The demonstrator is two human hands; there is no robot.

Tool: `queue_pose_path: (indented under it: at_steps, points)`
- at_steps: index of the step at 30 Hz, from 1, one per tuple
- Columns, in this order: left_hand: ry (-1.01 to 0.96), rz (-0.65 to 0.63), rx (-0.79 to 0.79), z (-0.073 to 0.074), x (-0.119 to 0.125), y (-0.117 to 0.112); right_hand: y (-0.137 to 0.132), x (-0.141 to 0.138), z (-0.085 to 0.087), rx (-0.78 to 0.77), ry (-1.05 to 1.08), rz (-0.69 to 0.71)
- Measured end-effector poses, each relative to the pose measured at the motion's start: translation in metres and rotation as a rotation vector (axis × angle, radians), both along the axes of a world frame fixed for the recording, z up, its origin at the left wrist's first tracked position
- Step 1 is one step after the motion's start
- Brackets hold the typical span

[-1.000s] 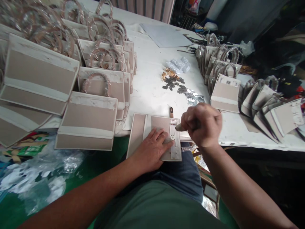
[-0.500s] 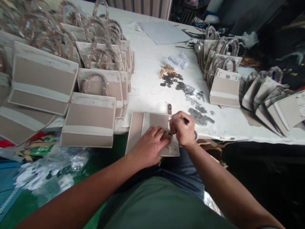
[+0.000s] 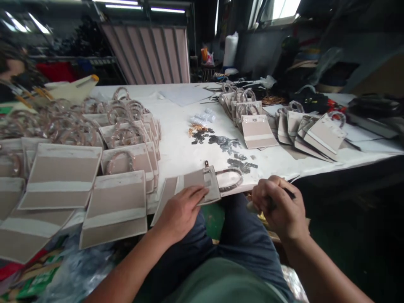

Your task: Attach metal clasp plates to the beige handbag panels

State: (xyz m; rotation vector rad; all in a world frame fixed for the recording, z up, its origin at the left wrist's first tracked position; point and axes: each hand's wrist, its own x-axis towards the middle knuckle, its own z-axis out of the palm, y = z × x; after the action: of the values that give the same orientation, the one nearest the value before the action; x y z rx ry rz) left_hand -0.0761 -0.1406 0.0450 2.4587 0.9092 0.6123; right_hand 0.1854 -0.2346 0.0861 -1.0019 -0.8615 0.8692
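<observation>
My left hand [image 3: 180,213] lies over the lower edge of a folded beige bag panel [image 3: 196,182], holding it at a tilt on my lap by the table edge. A small metal clasp [image 3: 206,163] sticks up from the panel's far edge. A dark curved bag handle [image 3: 229,179] lies just right of the panel, on the table. My right hand [image 3: 277,208] is apart from the panel, low and to the right, with its fingers closed around a small dark tool [image 3: 288,193]. Most of the tool is hidden by my fingers.
Stacks of beige bag panels [image 3: 59,176] with clear ring handles fill the white table [image 3: 176,155] on the left, and more [image 3: 325,134] stand on the right. Piles of dark metal fittings [image 3: 222,143] and white packets [image 3: 202,118] lie mid-table.
The view has swung upward. The panel has turned and tilted under my left hand, and a curved handle shows beside it. My right hand has moved off the panel, to the lower right.
</observation>
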Motion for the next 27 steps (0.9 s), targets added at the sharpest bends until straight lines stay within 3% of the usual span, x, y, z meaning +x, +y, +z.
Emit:
queue_pose_path:
  at_steps: [4,6,8,15,18,21,23,27]
  points:
    - [-0.373,0.183,-0.355,0.056,-0.014,-0.001,-0.004,-0.002,-0.015,-0.199,-0.067,-0.038]
    - [-0.550,0.273,-0.554,0.072,-0.020,-0.011,0.002,-0.007,-0.015,-0.268,-0.164,-0.025]
    - [-0.693,0.336,-0.715,0.078,-0.025,-0.024,0.007,-0.012,-0.009,-0.266,-0.240,-0.021]
    - [-0.909,0.433,-0.967,0.068,-0.031,-0.055,0.006,-0.029,0.005,0.030,-0.424,0.066]
    - [-0.970,0.452,-1.061,0.066,-0.029,-0.059,0.008,-0.034,0.004,0.120,-0.570,-0.041]
    - [-1.047,0.511,-1.068,0.060,-0.027,-0.059,0.013,-0.030,0.004,0.153,-0.554,-0.120]
    - [-1.086,0.551,-1.070,0.054,-0.025,-0.056,0.017,-0.024,0.004,0.127,-0.432,-0.136]
    - [-1.117,0.532,-1.165,0.039,-0.017,-0.049,0.022,-0.010,-0.003,-0.156,-0.140,0.005]
